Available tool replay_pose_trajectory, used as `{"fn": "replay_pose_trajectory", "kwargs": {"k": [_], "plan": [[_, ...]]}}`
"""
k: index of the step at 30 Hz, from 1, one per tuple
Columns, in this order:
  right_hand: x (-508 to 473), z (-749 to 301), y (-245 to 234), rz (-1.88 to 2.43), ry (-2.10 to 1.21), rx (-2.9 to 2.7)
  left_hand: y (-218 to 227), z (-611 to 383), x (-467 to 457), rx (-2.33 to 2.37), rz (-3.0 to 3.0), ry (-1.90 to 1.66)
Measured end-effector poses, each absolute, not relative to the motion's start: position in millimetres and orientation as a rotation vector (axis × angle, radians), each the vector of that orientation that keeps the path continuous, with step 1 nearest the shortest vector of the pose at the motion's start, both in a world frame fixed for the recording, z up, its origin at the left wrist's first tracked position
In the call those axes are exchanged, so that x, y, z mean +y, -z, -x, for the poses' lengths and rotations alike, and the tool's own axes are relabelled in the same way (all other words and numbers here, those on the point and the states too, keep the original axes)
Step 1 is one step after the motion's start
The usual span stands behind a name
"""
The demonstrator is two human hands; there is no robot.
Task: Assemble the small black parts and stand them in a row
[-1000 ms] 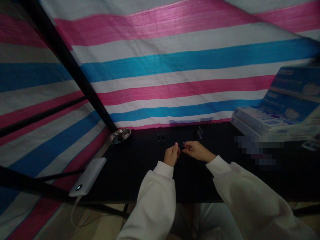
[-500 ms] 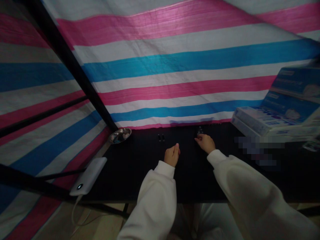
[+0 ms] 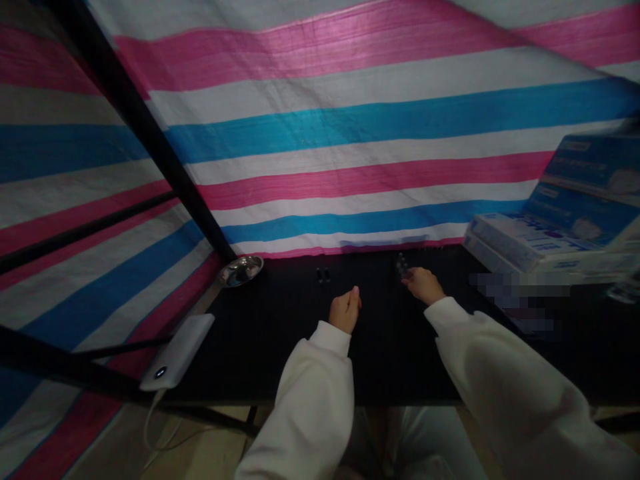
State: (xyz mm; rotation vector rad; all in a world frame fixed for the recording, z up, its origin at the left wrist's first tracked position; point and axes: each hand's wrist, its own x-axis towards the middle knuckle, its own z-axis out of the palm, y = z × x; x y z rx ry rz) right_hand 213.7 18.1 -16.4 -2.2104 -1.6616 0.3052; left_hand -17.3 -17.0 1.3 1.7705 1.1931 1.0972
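My left hand is closed with the thumb on top, just above the black table; whatever may be inside it is hidden. To its right, my right hand reaches over the table with thumb and fingers drawn together. Its fingertips are at a cluster of small, shiny, dark pieces; what they pinch, if anything, is too small to make out. Beyond my left hand, two small dark oblong pieces with light glints stand or lie side by side.
A shiny metal bowl sits at the back left corner of the black table. Nearer on the left lies a white power bank with a cable. Blue and white boxes are stacked on the right. Striped sheeting hangs behind.
My right hand has shifted a little to the right, uncovering more of the cluster of small pieces. My left hand stays almost in place, still closed.
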Motion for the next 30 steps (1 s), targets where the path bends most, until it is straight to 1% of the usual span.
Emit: {"fn": "replay_pose_trajectory", "kwargs": {"k": [10, 19, 21, 24, 30], "plan": [[16.8, -214.8, 28.1, 2.233, -0.318, -1.610, -1.3, 17.5, -16.8, 1.204, -1.713, -1.153], [-5.6, -206.4, -0.5, 2.299, -0.234, -1.873, 4.0, 20.9, -8.7, 1.238, -1.443, -1.281], [-10.1, -194.0, -7.4, 2.204, -0.278, -1.942, 5.0, 20.5, -6.4, 1.233, -1.332, -1.307], [-7.1, -167.9, -11.3, 1.945, -0.348, -2.008, 4.5, 20.9, -2.9, 1.209, -1.177, -1.367], [29.8, -109.1, 7.8, 1.454, -0.484, -1.938, 3.1, 28.8, 5.3, 1.123, -0.809, -1.543]]}}
